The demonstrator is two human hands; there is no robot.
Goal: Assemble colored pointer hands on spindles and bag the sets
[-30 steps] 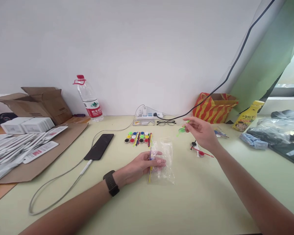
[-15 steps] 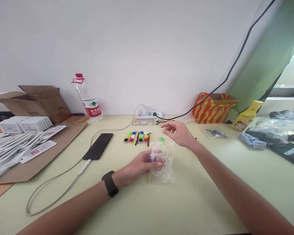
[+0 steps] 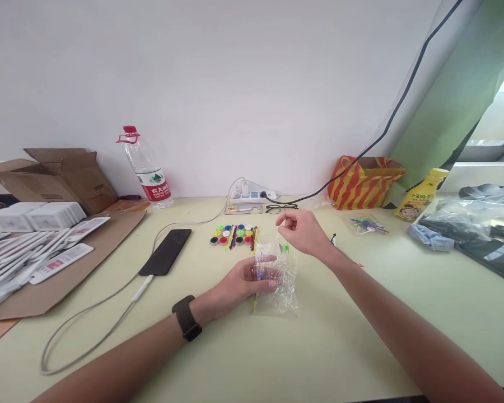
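Note:
My left hand (image 3: pixel 239 285), with a dark watch on its wrist, grips a crinkled clear plastic bag (image 3: pixel 288 285) above the table. Thin yellow and blue strips show at the bag's left edge by my fingers. A bright green piece (image 3: pixel 285 250) lies inside near the bag's upper opening. Just above that opening is my right hand (image 3: pixel 302 230), its fingers curled in with nothing visible in them. Behind the bag, small round coloured discs (image 3: pixel 239 240) sit in rows, with thin coloured strips (image 3: pixel 233 238) laid between them.
On the left are a phone (image 3: pixel 166 252) on a white cable, a water bottle (image 3: pixel 153 179), a cardboard box (image 3: pixel 67 179) and white tags (image 3: pixel 63 263). Behind stand a power strip (image 3: pixel 252 194) and glasses (image 3: pixel 281 208). A striped bag (image 3: pixel 363 182), small packet (image 3: pixel 367 224) and yellow bottle (image 3: pixel 422 196) are right.
The green piece has left my right fingers and gone down into the bag. My right fingers have curled inward. My left hand keeps its grip on the bag.

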